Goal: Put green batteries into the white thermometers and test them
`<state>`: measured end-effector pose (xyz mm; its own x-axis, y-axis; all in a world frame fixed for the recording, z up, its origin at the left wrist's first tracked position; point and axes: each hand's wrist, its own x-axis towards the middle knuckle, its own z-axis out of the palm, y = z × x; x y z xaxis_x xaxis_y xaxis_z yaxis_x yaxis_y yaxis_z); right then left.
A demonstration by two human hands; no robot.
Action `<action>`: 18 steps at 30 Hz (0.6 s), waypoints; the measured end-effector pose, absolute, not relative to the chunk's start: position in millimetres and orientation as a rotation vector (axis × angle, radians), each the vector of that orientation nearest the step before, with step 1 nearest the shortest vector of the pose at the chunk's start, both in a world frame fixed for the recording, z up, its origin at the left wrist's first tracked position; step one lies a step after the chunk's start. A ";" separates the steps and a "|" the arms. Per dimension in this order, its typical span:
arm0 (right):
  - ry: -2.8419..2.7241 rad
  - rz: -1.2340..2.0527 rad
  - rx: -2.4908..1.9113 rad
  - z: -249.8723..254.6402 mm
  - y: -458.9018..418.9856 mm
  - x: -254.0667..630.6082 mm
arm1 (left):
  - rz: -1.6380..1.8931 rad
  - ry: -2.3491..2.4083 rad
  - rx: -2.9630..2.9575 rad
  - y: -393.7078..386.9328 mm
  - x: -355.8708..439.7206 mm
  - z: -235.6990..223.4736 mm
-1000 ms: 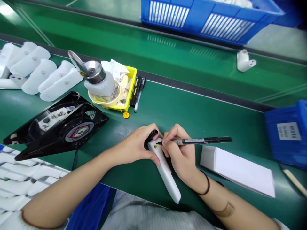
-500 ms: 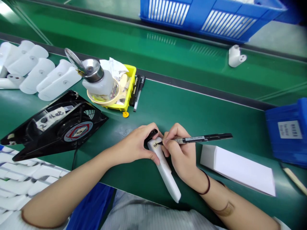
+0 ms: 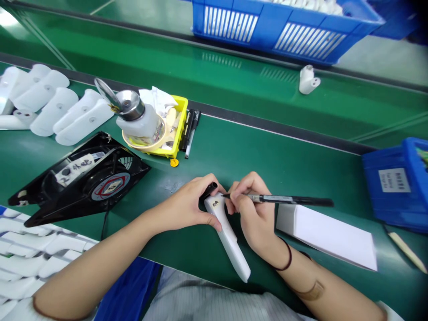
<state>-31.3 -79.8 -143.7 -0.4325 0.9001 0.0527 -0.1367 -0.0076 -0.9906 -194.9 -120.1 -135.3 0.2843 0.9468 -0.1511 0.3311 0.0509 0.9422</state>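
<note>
My left hand [image 3: 192,200] is closed around the upper end of a white plastic handle-shaped part [image 3: 229,240], thumb along its near side. A black pen cap [image 3: 208,191] sits between the same hand's fingers, beside that end. Small black handwritten marks [image 3: 215,203] show on the part's top face. My right hand [image 3: 252,207] pinches a black marker pen [image 3: 287,200], its back end pointing right. The pen's tip is at the upper right edge of the part, by the marks; whether it touches cannot be told.
A black fan [image 3: 93,178], a yellow basket [image 3: 182,120] with a pump bottle [image 3: 140,120], pens [image 3: 190,133] and white parts [image 3: 83,120] lie left. A white box [image 3: 334,236] and blue bin [image 3: 384,191] stand right. Behind are a blue crate [image 3: 264,26] and small white fitting [image 3: 308,81].
The pen tip has moved off the black marks to the part's upper right edge, and the marks show more fully. My left hand keeps its grip. The view has shifted slightly.
</note>
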 end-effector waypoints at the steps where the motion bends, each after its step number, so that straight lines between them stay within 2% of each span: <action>1: -1.449 1.511 -0.841 -141.5 -77.8 -30.0 | 0.750 1.226 1.525 -121.8 -195.4 -135.8; 4: -1.551 1.423 -0.787 -133.5 -72.2 -24.4 | 0.851 1.214 1.691 -125.7 -197.7 -137.1; 8: -1.586 1.535 -0.660 -126.2 -70.8 -16.4 | 0.927 1.387 1.899 -125.9 -199.9 -138.3; 13: -1.650 1.506 -0.700 -122.9 -72.3 -15.9 | 0.969 1.425 1.988 -124.7 -199.8 -139.4; 18: -1.714 1.640 -0.720 -120.9 -71.5 -21.6 | 0.964 1.482 2.212 -129.3 -198.0 -141.7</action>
